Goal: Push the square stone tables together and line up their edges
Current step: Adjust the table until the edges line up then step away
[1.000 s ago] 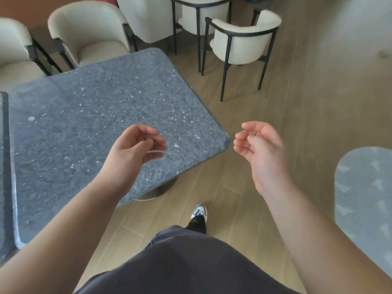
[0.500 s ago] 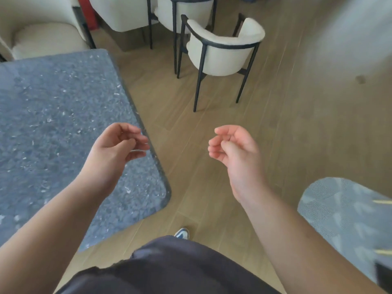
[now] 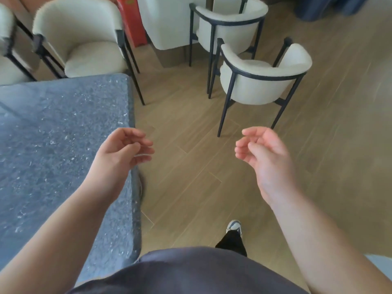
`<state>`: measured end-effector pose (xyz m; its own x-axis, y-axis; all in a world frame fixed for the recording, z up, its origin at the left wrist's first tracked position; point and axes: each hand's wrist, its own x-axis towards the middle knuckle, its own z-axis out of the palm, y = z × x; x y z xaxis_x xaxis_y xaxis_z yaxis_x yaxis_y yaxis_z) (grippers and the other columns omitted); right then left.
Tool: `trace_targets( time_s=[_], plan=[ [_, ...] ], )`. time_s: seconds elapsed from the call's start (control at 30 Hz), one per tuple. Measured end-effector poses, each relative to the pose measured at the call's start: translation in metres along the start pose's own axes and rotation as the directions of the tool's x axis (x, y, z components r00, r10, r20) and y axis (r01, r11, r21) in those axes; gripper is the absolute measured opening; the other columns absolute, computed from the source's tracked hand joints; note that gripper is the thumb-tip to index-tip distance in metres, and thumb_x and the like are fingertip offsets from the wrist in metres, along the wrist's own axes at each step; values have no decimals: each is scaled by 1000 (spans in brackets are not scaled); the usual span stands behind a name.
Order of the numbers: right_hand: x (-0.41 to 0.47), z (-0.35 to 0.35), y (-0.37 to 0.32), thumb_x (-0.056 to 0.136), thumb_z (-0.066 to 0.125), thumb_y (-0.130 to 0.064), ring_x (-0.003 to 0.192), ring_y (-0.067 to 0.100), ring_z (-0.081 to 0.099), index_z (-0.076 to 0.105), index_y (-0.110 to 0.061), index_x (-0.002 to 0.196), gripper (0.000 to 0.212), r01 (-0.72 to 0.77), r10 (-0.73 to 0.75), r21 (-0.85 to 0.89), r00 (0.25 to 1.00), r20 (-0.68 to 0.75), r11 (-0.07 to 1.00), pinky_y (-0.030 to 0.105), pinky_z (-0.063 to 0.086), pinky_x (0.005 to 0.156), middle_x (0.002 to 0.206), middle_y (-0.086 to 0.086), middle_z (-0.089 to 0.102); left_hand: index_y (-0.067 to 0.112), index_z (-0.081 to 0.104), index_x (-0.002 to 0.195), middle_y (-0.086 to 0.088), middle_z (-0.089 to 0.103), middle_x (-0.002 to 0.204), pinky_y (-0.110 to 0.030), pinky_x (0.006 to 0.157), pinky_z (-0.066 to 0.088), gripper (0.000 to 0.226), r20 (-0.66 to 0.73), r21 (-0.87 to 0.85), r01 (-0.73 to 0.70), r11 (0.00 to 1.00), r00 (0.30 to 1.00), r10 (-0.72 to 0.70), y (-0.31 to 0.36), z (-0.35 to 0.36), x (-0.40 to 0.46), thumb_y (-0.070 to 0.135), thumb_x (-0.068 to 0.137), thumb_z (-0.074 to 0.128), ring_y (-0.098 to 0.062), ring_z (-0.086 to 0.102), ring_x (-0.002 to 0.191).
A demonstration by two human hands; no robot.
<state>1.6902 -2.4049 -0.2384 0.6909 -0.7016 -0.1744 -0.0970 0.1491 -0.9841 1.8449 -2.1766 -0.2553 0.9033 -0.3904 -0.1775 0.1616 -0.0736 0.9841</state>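
Observation:
A square grey speckled stone table (image 3: 53, 145) fills the left side of the head view; its right edge runs down the frame next to my body. My left hand (image 3: 121, 153) hovers over that right edge with fingers loosely curled, holding nothing and not touching the stone. My right hand (image 3: 263, 153) hangs in the air over the wooden floor, well right of the table, fingers loosely curled and empty. A second stone table is not in view.
Cream chairs with black frames stand around: one behind the table (image 3: 84, 39), two at the back right (image 3: 263, 81) (image 3: 229, 24). A red object (image 3: 131, 20) leans at the back. Wooden floor (image 3: 191, 166) lies between table and chairs. My foot (image 3: 233, 227) is below.
The view has swung round the table: its corner, near me earlier, gave way to its long right edge on the left. Both hands stay raised, loosely curled and empty.

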Motion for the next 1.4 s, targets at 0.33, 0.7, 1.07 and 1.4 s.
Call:
trace_targets(
  time_s=[0.33, 0.7, 1.07, 1.4],
  plan=[
    [183, -59, -59, 94, 40, 10, 78, 15, 63, 63, -9, 101, 31, 24, -19, -16, 967, 255, 1000, 33, 56, 82, 81, 0, 66, 4, 57, 107, 0, 70, 86, -33, 76, 60, 26, -212, -42, -57, 998, 976, 47, 48, 143, 77, -13, 96, 40, -20, 69, 81],
    [338, 49, -67, 93, 38, 12, 79, 18, 64, 62, -7, 103, 32, -5, 18, -29, 883, 470, 1000, 32, 55, 80, 82, 4, 66, 4, 59, 105, -8, 68, 91, -39, 81, 60, 27, -479, -76, -51, 996, 878, 8, 65, 107, 197, -13, 98, 39, -24, 69, 84],
    [500, 217, -97, 93, 43, 4, 84, 21, 66, 65, -15, 102, 30, 75, 4, -128, 850, 528, 989, 42, 57, 87, 85, 2, 69, 8, 60, 102, -3, 71, 86, -41, 83, 56, 31, -479, -112, -54, 992, 878, -7, 116, 21, 407, -14, 97, 38, -24, 69, 84],
    [663, 305, -112, 97, 45, 1, 87, 21, 68, 66, -17, 101, 28, 85, 27, -168, 819, 573, 982, 42, 58, 89, 88, 2, 70, 7, 60, 103, -6, 70, 89, -41, 82, 56, 30, -541, -108, -32, 994, 840, -32, 133, -6, 563, -13, 97, 39, -25, 68, 85]
  ],
)
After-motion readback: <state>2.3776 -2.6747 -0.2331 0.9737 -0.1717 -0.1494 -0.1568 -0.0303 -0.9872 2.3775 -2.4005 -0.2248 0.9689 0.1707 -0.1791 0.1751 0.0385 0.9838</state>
